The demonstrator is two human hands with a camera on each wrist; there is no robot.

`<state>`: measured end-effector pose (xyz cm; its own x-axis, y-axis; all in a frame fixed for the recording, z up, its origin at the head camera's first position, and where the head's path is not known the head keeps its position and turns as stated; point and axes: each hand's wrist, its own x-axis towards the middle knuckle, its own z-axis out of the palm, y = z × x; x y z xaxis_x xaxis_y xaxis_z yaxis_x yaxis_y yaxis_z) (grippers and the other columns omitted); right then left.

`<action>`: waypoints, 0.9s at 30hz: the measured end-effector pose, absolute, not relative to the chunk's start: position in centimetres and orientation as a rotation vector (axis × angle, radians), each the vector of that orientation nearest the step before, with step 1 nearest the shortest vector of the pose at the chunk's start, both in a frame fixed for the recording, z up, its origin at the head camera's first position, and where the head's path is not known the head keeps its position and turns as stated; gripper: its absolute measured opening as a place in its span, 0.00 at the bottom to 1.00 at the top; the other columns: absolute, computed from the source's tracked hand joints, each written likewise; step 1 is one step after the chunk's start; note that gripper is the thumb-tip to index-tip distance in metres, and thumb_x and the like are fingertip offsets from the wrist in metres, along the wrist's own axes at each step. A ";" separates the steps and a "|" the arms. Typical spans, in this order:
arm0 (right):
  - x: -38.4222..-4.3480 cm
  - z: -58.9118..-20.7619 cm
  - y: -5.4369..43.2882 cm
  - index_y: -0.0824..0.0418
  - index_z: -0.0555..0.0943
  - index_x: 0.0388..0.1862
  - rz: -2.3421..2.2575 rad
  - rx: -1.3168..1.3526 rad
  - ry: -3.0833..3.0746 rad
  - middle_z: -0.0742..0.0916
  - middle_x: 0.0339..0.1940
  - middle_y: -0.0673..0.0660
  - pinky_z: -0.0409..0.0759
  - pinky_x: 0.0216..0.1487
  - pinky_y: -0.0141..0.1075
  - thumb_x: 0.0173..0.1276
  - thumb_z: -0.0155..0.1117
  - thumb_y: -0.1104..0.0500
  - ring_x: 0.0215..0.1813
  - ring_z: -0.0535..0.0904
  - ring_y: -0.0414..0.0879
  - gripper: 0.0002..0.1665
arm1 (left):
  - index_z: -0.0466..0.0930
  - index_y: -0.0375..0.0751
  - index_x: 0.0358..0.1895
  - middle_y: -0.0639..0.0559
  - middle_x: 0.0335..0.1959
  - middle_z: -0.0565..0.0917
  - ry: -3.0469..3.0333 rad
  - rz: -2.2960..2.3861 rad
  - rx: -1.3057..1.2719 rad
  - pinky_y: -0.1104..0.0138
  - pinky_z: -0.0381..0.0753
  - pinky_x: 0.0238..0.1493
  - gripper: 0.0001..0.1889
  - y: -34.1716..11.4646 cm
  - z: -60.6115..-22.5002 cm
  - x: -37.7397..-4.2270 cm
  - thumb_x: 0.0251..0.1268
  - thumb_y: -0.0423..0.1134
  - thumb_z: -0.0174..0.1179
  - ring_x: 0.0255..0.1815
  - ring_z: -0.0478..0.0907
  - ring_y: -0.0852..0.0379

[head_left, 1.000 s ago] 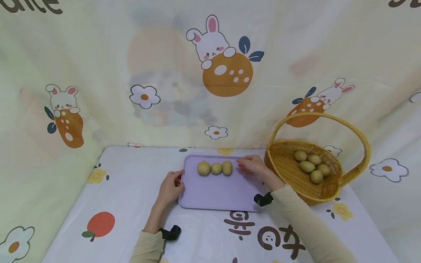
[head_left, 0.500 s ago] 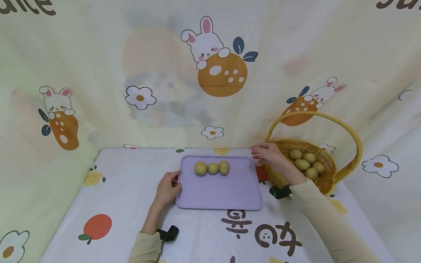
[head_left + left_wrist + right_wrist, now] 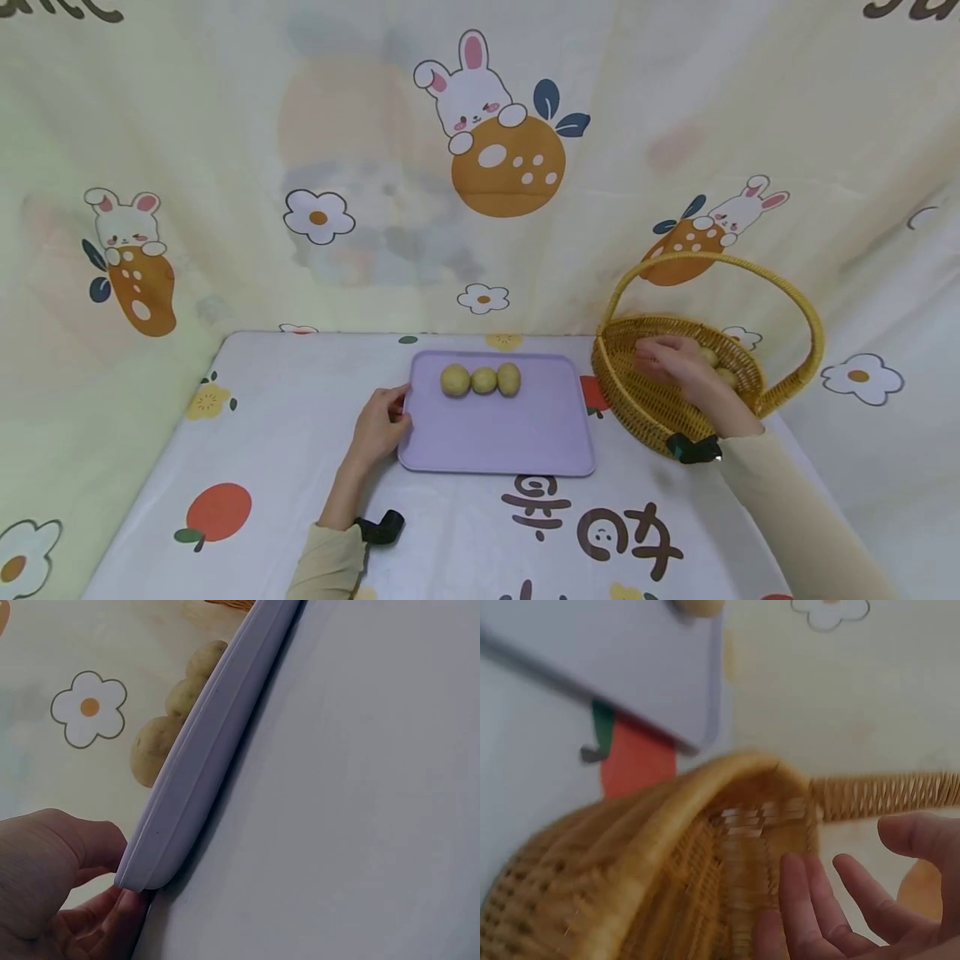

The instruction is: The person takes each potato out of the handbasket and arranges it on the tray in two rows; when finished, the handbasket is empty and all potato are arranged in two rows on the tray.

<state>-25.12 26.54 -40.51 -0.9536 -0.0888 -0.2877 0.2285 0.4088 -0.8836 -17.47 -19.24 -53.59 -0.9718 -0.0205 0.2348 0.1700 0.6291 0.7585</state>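
My left hand (image 3: pixel 381 425) grips the left edge of a lilac tray (image 3: pixel 495 433). In the left wrist view its thumb lies at the tray's rim and the fingers reach under the corner. Three potatoes (image 3: pixel 454 381) sit in a row near the tray's back edge. Over a yellow wicker basket (image 3: pixel 626 408) on the right is my right hand (image 3: pixel 682 367), which hides some of the potatoes (image 3: pixel 726 377) inside. The right wrist view shows the fingers (image 3: pixel 802 907) spread apart from the thumb, with nothing between them.
The basket's tall arched handle (image 3: pixel 806 308) rises over the basket and leans right. A printed white cloth (image 3: pixel 300 442) covers the table, and a patterned curtain (image 3: pixel 375 275) hangs right behind it.
My right hand has moved from the tray's right side, over the basket's left rim, to above the basket's inside. The left hand stays at the tray's edge; the three potatoes keep their row.
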 end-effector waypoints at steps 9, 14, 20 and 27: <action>-24.6 -42.1 30.1 0.80 0.62 0.69 -1.662 0.233 2.421 0.84 0.30 0.37 0.79 0.42 0.27 0.76 0.53 0.53 0.34 0.81 0.28 0.36 | 0.78 0.30 0.60 0.42 0.38 0.77 -2.637 -1.267 -0.123 0.60 0.79 0.42 0.27 -19.4 -53.8 -17.6 0.51 0.24 0.61 0.35 0.79 0.52; -24.2 -42.5 31.0 0.77 0.70 0.64 -1.518 0.373 2.612 0.83 0.35 0.42 0.76 0.46 0.31 0.74 0.53 0.51 0.37 0.78 0.30 0.32 | 0.78 0.30 0.60 0.41 0.38 0.78 -2.634 -1.267 -0.119 0.60 0.79 0.42 0.27 -19.4 -53.9 -17.6 0.51 0.24 0.61 0.35 0.79 0.51; -24.2 -43.0 31.7 0.72 0.69 0.69 -1.527 0.651 2.655 0.73 0.64 0.62 0.70 0.58 0.42 0.72 0.53 0.46 0.60 0.69 0.51 0.37 | 0.78 0.29 0.60 0.41 0.38 0.78 -2.633 -1.273 -0.116 0.60 0.79 0.42 0.27 -19.3 -53.7 -17.5 0.51 0.24 0.61 0.35 0.79 0.51; -24.1 -43.6 32.5 0.72 0.65 0.70 -1.607 0.759 2.550 0.66 0.68 0.64 0.67 0.63 0.47 0.72 0.52 0.44 0.61 0.66 0.53 0.40 | 0.78 0.30 0.60 0.41 0.40 0.79 -2.616 -1.296 -0.115 0.61 0.80 0.42 0.27 -19.4 -53.8 -17.6 0.50 0.25 0.61 0.34 0.80 0.52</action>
<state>-24.06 32.51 -43.57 -0.8801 0.3834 -0.2800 0.4181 0.3464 -0.8398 -17.57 -19.35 -53.80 -0.9728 -0.0270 0.2299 0.1666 0.6080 0.7762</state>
